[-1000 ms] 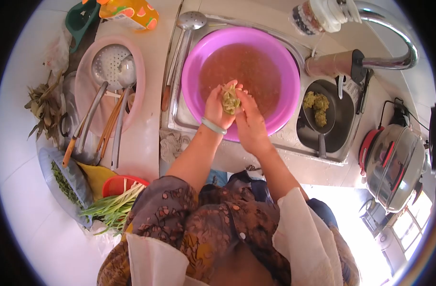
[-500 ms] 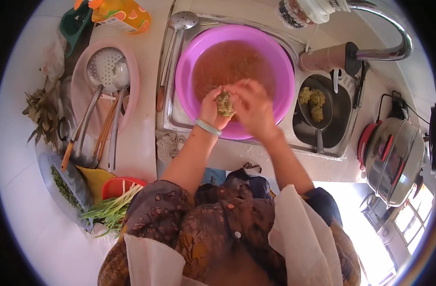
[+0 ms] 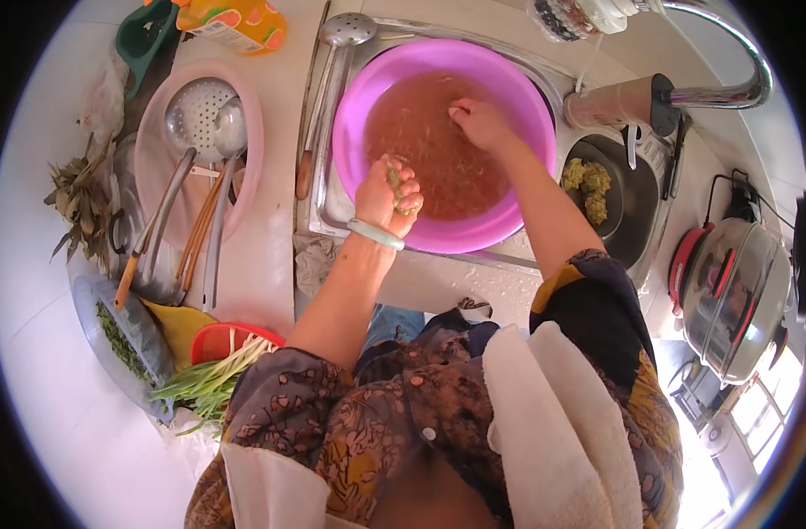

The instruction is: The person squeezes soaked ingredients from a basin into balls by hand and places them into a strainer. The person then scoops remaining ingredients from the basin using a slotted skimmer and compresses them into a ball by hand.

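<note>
A purple basin (image 3: 533, 115) of brownish, cloudy water (image 3: 421, 110) with pale shreds in it sits over the sink. My left hand (image 3: 381, 201), with a pale bangle at the wrist, is closed around a clump of greenish shredded vegetable (image 3: 394, 181) above the basin's near-left rim. At the water's right side is my right hand (image 3: 481, 125), its fingers curled together at the surface; whatever they hold, if anything, is hidden. Several similar squeezed clumps (image 3: 588, 185) lie in a dark round pan in the small sink bowl (image 3: 637, 194) on the right.
A faucet (image 3: 720, 97) arches over the back right. An electric pot (image 3: 729, 282) stands at far right. Left are a pink oval basin (image 3: 145, 167) with ladles and chopsticks, a skimmer (image 3: 348, 30), an orange pouch (image 3: 235, 25), and green stalks (image 3: 205, 388) by a red bowl (image 3: 211, 342).
My right hand has left the clump and reached forward to the basin's water. My left hand has turned slightly left and closed its fingers around the clump. The camera view has shifted a little.
</note>
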The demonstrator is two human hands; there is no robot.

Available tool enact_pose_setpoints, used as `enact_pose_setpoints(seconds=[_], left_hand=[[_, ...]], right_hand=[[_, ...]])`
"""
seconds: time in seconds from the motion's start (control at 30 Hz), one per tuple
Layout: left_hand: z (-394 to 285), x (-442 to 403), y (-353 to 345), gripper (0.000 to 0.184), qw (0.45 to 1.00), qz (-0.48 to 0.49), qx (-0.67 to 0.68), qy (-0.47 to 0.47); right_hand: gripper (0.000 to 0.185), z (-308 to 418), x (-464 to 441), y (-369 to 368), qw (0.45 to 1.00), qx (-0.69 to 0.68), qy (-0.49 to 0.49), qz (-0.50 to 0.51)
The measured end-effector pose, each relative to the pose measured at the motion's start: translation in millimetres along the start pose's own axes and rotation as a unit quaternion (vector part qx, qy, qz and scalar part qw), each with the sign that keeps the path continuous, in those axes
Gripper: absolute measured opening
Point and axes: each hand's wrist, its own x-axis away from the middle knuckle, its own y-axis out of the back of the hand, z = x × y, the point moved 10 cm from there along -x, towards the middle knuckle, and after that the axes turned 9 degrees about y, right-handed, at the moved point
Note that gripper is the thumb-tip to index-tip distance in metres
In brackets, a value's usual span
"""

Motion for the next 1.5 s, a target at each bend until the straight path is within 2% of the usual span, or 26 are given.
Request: enact_pose_setpoints(seconds=[0.07, 0.27, 0.4, 0.5, 0.6, 0.7, 0.8, 1.03, 1.13, 1.17, 1.2, 1.27, 1.37, 1.47, 1.5], left_hand=[[0.0, 0.4, 3.3, 0.021, 1.000, -0.010, 0.004, 0.001], [12.2, 9.2, 10.3, 0.018, 0.999, -0.006, 0.025, 0.020], [25.8, 19.1, 11.3, 0.019, 0.999, -0.003, 0.024, 0.039], [33.0, 24.0, 9.7, 0.019, 0.999, -0.005, 0.021, 0.039], [37.6, 25.5, 6.2, 0.019, 0.999, 0.005, 0.023, 0.045], [44.3, 27.9, 0.7, 0.019, 0.998, 0.004, 0.020, 0.057], [51.8, 30.5, -5.3, 0.019, 0.998, -0.004, 0.010, 0.062], [40.7, 32.0, -12.4, 0.017, 0.999, -0.008, 0.018, 0.048], [15.4, 30.4, -11.0, 0.017, 0.999, -0.006, 0.037, 0.015], [7.4, 23.4, -10.4, 0.017, 0.998, 0.045, 0.040, 0.009], [-0.4, 21.3, -9.0, 0.018, 0.998, 0.042, 0.041, -0.001], [-12.5, 19.0, -9.1, 0.021, 0.998, 0.037, 0.047, -0.023], [-26.6, 14.9, -4.0, 0.021, 0.996, -0.021, 0.057, -0.065], [-30.2, 6.4, -3.4, 0.024, 0.993, 0.015, 0.080, -0.084], [-28.9, 4.9, -4.6, 0.026, 0.993, 0.011, 0.076, -0.087]], right_hand=[[0.036, 3.1, 2.5, -17.6, 0.995, -0.100, -0.016, -0.019], [0.029, 18.6, -3.2, -78.2, 0.971, -0.236, -0.048, -0.014], [0.027, 35.9, 3.8, -113.3, 0.964, -0.247, -0.086, 0.055], [0.023, 38.7, 7.0, -144.5, 0.929, -0.353, -0.078, 0.073], [0.020, 39.7, 19.2, -165.8, 0.891, -0.426, -0.112, 0.113], [0.020, 21.9, 22.3, -188.4, 0.896, -0.407, -0.110, 0.139], [0.024, 27.3, 35.2, -190.6, 0.870, -0.459, -0.099, 0.151], [0.024, 77.2, 58.8, -146.5, 0.927, -0.348, -0.045, 0.132], [0.019, 44.0, 52.4, -175.3, 0.882, -0.442, -0.074, 0.146], [0.014, 41.6, 47.1, -180.4, 0.872, -0.471, -0.010, 0.133], [0.011, 39.2, 43.7, -184.9, 0.856, -0.500, 0.054, 0.122], [0.013, 59.0, 64.9, -159.9, 0.885, -0.453, 0.037, 0.098], [0.017, 40.8, 82.3, -150.3, 0.815, -0.554, -0.131, 0.105], [0.020, 48.1, 82.6, -98.4, 0.751, -0.654, -0.089, 0.020], [0.020, 50.3, 85.4, -76.2, 0.752, -0.655, -0.073, -0.009]])
